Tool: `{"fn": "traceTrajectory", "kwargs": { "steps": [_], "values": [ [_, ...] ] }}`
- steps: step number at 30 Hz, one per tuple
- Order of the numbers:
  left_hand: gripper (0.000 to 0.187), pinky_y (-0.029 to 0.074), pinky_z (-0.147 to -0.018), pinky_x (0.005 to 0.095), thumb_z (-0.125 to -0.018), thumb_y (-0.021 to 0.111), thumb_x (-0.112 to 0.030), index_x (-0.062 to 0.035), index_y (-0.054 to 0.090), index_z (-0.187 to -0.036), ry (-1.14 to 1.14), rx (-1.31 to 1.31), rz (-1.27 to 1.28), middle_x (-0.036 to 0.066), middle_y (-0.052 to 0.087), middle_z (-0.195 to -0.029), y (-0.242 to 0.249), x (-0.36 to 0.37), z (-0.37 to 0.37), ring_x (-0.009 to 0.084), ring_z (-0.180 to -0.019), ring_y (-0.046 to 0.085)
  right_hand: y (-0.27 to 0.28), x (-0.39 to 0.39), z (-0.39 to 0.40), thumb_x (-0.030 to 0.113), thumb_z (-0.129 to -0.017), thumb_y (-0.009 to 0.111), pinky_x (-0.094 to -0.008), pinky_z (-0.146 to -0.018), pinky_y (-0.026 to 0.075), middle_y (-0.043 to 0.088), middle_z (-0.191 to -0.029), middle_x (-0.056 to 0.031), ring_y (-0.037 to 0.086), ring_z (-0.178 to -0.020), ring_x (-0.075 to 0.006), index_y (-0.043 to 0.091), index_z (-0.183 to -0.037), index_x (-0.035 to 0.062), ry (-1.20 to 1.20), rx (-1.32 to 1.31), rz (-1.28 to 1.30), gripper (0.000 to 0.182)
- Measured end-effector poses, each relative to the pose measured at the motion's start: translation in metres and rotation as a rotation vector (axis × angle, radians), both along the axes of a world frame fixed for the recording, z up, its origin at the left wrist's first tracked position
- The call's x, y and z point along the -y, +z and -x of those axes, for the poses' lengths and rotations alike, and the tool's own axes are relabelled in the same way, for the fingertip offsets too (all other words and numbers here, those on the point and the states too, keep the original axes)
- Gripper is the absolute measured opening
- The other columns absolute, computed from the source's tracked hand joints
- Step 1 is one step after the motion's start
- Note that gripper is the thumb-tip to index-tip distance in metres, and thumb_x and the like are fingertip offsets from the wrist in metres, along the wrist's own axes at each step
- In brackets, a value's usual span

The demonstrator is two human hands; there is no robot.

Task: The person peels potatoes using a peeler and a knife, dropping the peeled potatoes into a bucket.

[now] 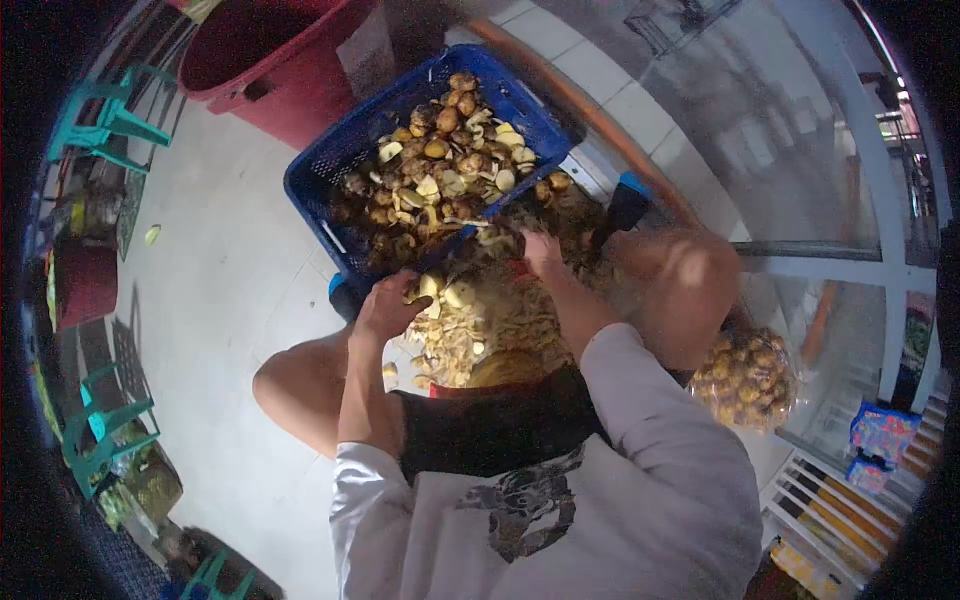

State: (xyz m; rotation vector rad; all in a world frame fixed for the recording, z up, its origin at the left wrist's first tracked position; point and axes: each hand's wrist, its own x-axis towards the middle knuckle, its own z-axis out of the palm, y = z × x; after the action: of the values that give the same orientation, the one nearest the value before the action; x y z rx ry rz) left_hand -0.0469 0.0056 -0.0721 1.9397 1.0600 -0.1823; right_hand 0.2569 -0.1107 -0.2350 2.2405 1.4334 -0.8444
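Observation:
My left hand [385,306] is at the near edge of a blue plastic crate [318,205], its fingers and thumb bent around a pale peeled potato piece [430,287]. Just right of the crate's near corner, my right hand [543,253] is closed, and what it holds is hidden; a bit of red shows beside it. Brown potatoes [447,119] and pale cut pieces fill much of the crate. Between my legs lies a heap of peelings and yellowish pieces [500,325], with part of a red rim [450,391] below it.
A large red tub [285,95] stands beyond the crate. Right of my knee sits a clear bag of potatoes [745,380]. Green plastic chairs [115,120] line the left side. A glass door frame [810,262] borders the right. One pale piece [152,235] lies on the floor.

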Motion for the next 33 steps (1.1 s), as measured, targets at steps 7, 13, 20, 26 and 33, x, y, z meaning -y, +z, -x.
{"fn": "traceTrajectory", "kwargs": {
  "steps": [7, 13, 20, 26, 33],
  "values": [
    [0.059, 0.049, -0.091, 0.0402, -0.076, 0.075, -0.031, 0.0007, 0.057, -0.123, -0.002, 0.084, -0.121, 0.023, 0.064, -0.112, -0.003, -0.013, -0.011, 0.0357, -0.108, 0.061, -0.043, 0.041, -0.013, 0.015, -0.092, 0.05, -0.0448, -0.097, 0.043, 0.06, -0.115, -0.0142, 0.057, -0.108, -0.0283, 0.048, -0.129, 0.0116, -0.123, -0.007, 0.08, 0.037],
    [0.057, 0.051, -0.085, 0.0428, -0.076, 0.075, -0.033, -0.0016, 0.06, -0.121, 0.018, 0.036, -0.052, 0.024, 0.066, -0.104, -0.013, -0.023, -0.017, 0.0371, -0.099, 0.064, -0.078, 0.047, -0.004, 0.016, -0.088, 0.052, -0.0448, -0.091, 0.046, 0.062, -0.108, -0.0148, 0.06, -0.103, -0.0291, 0.054, -0.118, 0.0096, -0.107, -0.121, 0.115, 0.031],
    [0.058, 0.052, -0.084, 0.0413, -0.076, 0.075, -0.035, -0.0021, 0.06, -0.122, 0.037, 0.06, -0.113, 0.023, 0.067, -0.1, -0.019, -0.023, -0.023, 0.0351, -0.096, 0.065, -0.09, 0.045, -0.007, 0.018, -0.083, 0.056, -0.0447, -0.084, 0.049, 0.065, -0.1, -0.0155, 0.063, -0.096, -0.0301, 0.061, -0.106, 0.0073, -0.086, -0.211, 0.098, 0.026],
    [0.059, 0.052, -0.079, 0.0387, -0.075, 0.076, -0.036, -0.0029, 0.06, -0.121, 0.113, 0.091, 0.006, 0.021, 0.068, -0.097, -0.024, -0.03, -0.013, 0.033, -0.093, 0.066, -0.057, 0.029, -0.025, 0.019, -0.079, 0.058, -0.0447, -0.079, 0.052, 0.067, -0.092, -0.0161, 0.066, -0.09, -0.0309, 0.067, -0.095, 0.0053, -0.072, -0.212, 0.056, 0.023],
    [0.043, 0.051, -0.083, 0.0375, -0.078, 0.073, -0.027, -0.0082, 0.064, -0.116, 0.025, 0.136, -0.202, 0.016, 0.07, -0.103, 0.004, -0.031, -0.026, 0.0283, -0.097, 0.067, 0.109, 0.013, -0.046, 0.017, -0.079, 0.057, -0.0464, -0.073, 0.054, 0.069, -0.092, -0.0211, 0.069, -0.087, -0.0318, 0.071, -0.085, 0.0024, -0.245, 0.028, -0.354, 0.022]
  ]
}}
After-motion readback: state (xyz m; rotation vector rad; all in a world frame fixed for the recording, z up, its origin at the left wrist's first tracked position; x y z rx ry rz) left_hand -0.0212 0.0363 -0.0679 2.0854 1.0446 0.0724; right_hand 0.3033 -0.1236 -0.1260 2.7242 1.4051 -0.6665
